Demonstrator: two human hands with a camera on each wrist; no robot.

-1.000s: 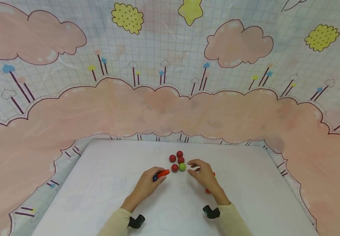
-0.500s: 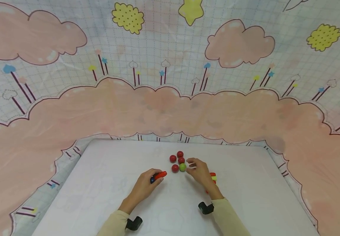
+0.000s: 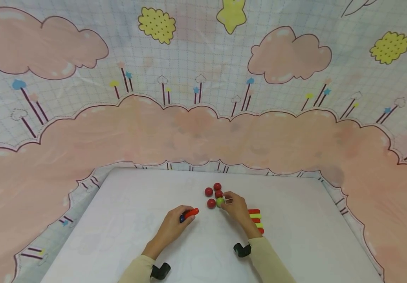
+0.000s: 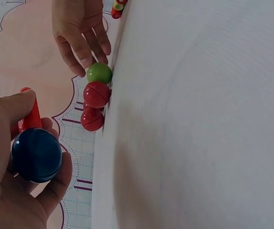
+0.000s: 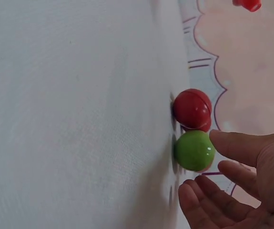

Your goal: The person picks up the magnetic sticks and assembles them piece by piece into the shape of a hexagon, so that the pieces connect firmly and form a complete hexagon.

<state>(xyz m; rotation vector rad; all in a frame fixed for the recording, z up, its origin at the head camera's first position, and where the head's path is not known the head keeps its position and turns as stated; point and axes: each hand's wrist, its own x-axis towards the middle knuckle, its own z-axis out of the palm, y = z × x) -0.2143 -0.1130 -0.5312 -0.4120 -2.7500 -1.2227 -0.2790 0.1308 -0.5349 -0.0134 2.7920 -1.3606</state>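
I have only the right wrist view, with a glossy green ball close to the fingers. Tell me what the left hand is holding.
Observer: In the left wrist view, the left hand holds a glossy dark blue ball together with a red plastic-looking stick.
Operator: Count the red balls for me.
Observer: The head view shows four glossy red balls on the white table, grouped near the green ball.
Operator: Now report what lies to the right of the right hand.
Observer: A row of red and yellow plastic-looking sticks, partly hidden behind the right hand and its wrist.
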